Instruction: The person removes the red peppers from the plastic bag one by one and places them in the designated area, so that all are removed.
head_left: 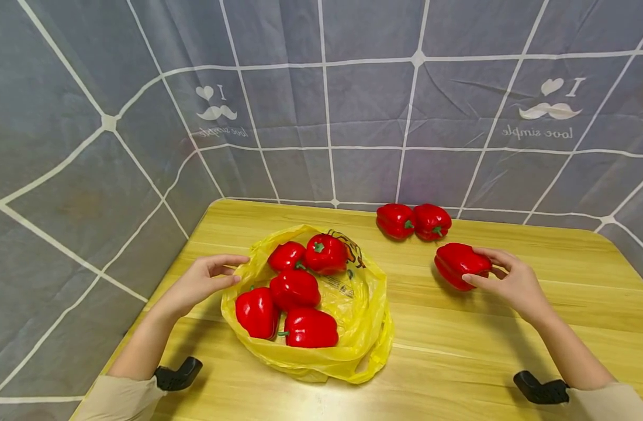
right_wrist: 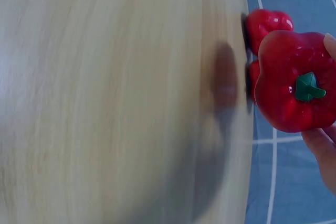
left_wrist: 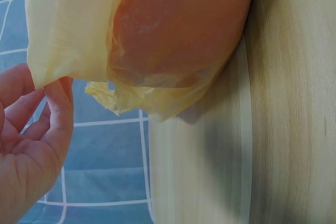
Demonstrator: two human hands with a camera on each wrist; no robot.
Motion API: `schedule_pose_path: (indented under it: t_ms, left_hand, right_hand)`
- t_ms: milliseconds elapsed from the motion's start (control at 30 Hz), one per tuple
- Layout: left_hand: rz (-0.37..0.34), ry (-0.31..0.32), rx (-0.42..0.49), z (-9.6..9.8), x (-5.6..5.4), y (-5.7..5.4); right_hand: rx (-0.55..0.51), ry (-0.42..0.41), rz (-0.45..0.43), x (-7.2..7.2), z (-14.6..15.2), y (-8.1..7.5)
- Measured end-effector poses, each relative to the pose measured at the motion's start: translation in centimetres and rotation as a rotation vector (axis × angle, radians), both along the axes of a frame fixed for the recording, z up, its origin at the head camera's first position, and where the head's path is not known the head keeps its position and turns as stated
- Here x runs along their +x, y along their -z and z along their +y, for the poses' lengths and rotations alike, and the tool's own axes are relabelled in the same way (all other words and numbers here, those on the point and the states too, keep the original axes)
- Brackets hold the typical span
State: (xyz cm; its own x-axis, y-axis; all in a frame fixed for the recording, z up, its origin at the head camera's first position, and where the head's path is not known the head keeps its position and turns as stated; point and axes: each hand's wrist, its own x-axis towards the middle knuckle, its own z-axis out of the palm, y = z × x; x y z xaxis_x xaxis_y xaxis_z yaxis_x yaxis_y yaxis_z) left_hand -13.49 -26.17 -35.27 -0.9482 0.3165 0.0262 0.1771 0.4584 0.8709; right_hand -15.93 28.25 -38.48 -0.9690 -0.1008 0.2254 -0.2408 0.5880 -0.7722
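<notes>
A yellow plastic bag (head_left: 366, 327) lies with its mouth spread wide, and several red bell peppers (head_left: 295, 289) with green stems are inside it. At the bag's left rim, my left hand (head_left: 203, 280) pinches the plastic between thumb and fingers; the left wrist view shows the edge of the bag (left_wrist: 73, 35) at the fingertips. Off to the right, my right hand (head_left: 513, 286) grips a red bell pepper (head_left: 458, 266) from its right side. In the right wrist view this bell pepper (right_wrist: 283, 87) shows its green stem, and its shadow falls apart from it on the table.
Two more red bell peppers (head_left: 396, 222) lie side by side near the table's back edge. The wooden table (head_left: 432, 362) is bordered by a grey curtain (head_left: 363, 105) with white lines at the back and left. A black wrist device (head_left: 178, 374) sits at each sleeve.
</notes>
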Motion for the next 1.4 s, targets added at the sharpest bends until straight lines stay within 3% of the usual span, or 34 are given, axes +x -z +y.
schedule_pose_path:
  t_ms: [433, 800, 933, 1167, 1400]
  left_hand:
    - [-0.014, 0.001, 0.028, 0.2, 0.1, 0.2]
    - [-0.004, 0.008, 0.022, 0.0, 0.3, 0.5]
    - [-0.003, 0.009, 0.021, 0.0, 0.3, 0.6]
    - [-0.001, 0.003, 0.017, -0.1, 0.2, 0.5]
    - [-0.009, 0.006, 0.019, 0.0, -0.1, 0.2]
  right_hand:
    - [0.054, 0.165, -0.092, -0.6, 2.1, 1.2]
    - [-0.031, 0.296, -0.114, -1.7, 1.8, 2.5]
    - [-0.026, 0.313, -0.038, -2.4, 1.3, 2.6]
    - [0.133, 0.333, 0.191, -3.4, 0.1, 3.0]
    - [0.142, 0.338, 0.196, -4.2, 0.0, 2.8]
